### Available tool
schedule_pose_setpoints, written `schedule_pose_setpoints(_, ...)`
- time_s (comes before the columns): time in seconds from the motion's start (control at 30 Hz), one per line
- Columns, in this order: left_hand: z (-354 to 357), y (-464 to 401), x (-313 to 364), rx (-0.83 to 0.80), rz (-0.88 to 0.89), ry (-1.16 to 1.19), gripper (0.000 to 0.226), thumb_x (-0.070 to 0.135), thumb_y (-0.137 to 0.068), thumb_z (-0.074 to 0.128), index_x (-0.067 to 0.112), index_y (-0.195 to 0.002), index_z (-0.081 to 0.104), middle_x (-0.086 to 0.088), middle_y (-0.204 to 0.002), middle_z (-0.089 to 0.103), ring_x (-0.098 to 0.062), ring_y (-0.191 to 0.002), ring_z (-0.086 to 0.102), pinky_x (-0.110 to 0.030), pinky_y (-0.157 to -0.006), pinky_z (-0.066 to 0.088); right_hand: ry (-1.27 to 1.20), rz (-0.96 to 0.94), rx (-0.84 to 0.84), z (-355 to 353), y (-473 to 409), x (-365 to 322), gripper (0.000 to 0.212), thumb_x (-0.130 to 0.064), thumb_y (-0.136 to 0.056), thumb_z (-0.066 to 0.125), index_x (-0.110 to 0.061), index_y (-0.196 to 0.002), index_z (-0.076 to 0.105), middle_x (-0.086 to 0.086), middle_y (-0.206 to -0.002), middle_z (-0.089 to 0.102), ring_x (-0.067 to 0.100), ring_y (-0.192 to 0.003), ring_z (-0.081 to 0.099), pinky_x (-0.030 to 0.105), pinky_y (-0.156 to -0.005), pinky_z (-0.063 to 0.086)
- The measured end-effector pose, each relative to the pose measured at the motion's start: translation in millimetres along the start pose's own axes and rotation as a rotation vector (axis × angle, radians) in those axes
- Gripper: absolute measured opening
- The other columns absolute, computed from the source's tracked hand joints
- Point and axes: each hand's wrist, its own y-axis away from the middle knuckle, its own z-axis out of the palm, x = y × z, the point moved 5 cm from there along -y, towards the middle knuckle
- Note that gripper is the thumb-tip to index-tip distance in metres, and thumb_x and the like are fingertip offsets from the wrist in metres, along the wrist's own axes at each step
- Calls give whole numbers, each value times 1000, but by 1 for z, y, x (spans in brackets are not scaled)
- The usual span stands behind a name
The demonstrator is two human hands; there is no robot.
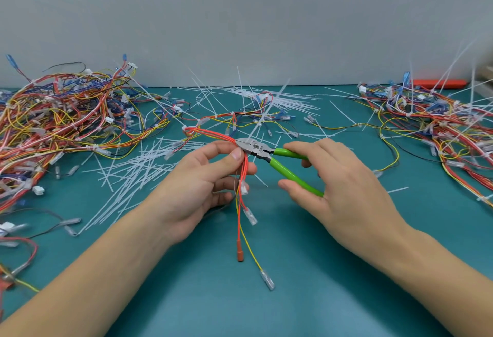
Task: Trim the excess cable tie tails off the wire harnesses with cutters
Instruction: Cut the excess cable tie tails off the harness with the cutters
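Observation:
My left hand (205, 184) pinches a bundle of orange-red wires, the wire harness (213, 135), between thumb and fingers at the table's middle. Its loose ends hang down, ending in clear terminals, an orange boot (240, 254) and a yellow wire (250, 251). My right hand (338, 184) grips the green-handled cutters (288, 167). Their steel jaws (246, 144) sit at the bundle just above my left thumb. A long white cable tie tail (266, 110) rises up and to the right from the jaws.
A large tangled heap of harnesses (61, 118) fills the left side, and another heap (437, 123) with upright tie tails lies at the right. Cut white tie tails (133, 174) litter the teal mat (266, 310). An orange object (440, 83) lies by the back wall.

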Motion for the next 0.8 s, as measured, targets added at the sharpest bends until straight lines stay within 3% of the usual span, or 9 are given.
schedule_pose_setpoints(0.13,2,0,0,-14,2,29,10,39,-81,73,31,-86,69,-7,-101,78,-17,-67,69,-28,-66,49,-5,-20,29,-1,0,2,52,-53,-92,61,-27,-137,60,-10,-110,57,16,-105,53,29,-90,42)
schedule_pose_setpoints(0.37,4,1,0,-15,11,31,20,35,-84,70,23,-98,62,-8,-99,77,-18,-66,70,-30,-67,48,-26,-27,14,0,-1,5,50,-51,-92,62,-28,-137,59,-11,-110,55,13,-103,51,31,-90,45)
schedule_pose_setpoints(0.7,5,2,0,-13,9,20,11,36,-82,72,28,-88,67,-9,-100,78,-19,-67,69,-31,-68,48,-29,-26,7,-2,0,5,51,-50,-92,63,-28,-138,59,-11,-111,56,14,-103,51,33,-91,46)
schedule_pose_setpoints(0.8,4,2,0,-5,8,15,15,36,-82,71,26,-92,66,-8,-99,78,-18,-66,69,-31,-68,48,-68,8,-28,-1,1,5,51,-53,-92,61,-32,-138,58,-12,-108,56,6,-97,48,31,-88,45)
